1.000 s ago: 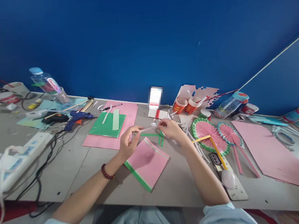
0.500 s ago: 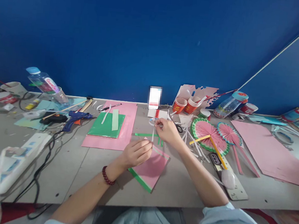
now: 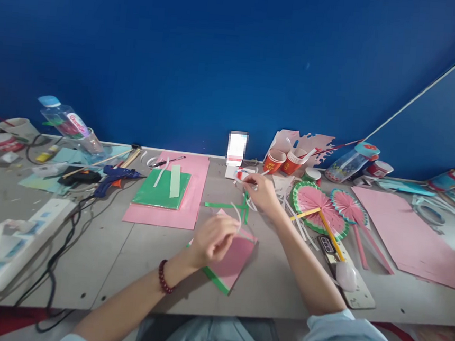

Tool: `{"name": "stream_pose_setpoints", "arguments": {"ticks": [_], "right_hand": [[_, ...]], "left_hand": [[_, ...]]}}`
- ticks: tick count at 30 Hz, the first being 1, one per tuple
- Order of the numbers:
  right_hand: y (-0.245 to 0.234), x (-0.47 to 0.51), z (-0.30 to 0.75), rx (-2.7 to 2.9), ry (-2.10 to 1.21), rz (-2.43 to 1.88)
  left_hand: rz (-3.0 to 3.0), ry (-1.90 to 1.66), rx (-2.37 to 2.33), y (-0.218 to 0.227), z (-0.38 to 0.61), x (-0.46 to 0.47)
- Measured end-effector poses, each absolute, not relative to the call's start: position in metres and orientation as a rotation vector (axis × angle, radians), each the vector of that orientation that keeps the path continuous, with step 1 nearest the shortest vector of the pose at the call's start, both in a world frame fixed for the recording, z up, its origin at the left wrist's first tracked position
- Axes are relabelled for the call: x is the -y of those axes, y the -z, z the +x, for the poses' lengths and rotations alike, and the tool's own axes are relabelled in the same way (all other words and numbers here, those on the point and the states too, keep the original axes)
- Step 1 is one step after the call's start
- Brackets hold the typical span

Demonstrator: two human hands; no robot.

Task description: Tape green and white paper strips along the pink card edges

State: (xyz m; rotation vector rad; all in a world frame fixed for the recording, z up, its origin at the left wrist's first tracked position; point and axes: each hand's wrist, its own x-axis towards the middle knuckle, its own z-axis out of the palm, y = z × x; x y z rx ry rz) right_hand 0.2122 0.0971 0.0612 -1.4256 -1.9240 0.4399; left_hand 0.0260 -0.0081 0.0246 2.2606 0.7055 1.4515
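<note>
Between the fingertips of my left hand (image 3: pixel 215 238) is a short, narrow white strip (image 3: pixel 238 213), curling upward. This hand is over a pink paper piece (image 3: pixel 236 256) with green edging, partly hidden beneath it. My right hand (image 3: pixel 264 194), farther forward, pinches a looped white strip (image 3: pixel 240 176), whose far part lies before a red-and-white item. Thin green strips (image 3: pixel 224 206) lie on the table between the pink piece and the right hand.
A blue glue gun (image 3: pixel 113 179) and power strip (image 3: pixel 30 243) with cables are at left. A green packet (image 3: pixel 160 191) lies on pink paper. Right of me are red paper cups (image 3: pixel 274 161), a watermelon-patterned fan (image 3: pixel 309 193) and a phone (image 3: pixel 355 288). A lit screen (image 3: pixel 236 147) leans against the wall.
The white strip stretched between my hands has come apart, leaving a short piece in the left. My left hand has turned and lowered slightly; the right has moved a little to the right.
</note>
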Motion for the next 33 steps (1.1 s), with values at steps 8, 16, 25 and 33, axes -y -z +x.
{"name": "stream_pose_setpoints", "arguments": {"ticks": [8, 16, 25, 33], "right_hand": [[-0.020, -0.103, 0.197, 2.149, -0.544, -1.559], [-0.051, -0.090, 0.200, 1.893, -1.283, -1.166], [-0.069, -0.060, 0.196, 1.865, -1.492, -1.242], [-0.058, -0.044, 0.212, 1.671, -1.574, -1.334]], "left_hand": [[1.343, -1.251, -0.800, -0.031, 0.017, -0.013], [1.206, -1.211, -0.809, -0.022, 0.011, -0.029], [1.549, -1.265, -1.182, -0.026, 0.006, -0.034], [2.391, -0.878, -1.560, -0.048, -0.003, -0.013]]}}
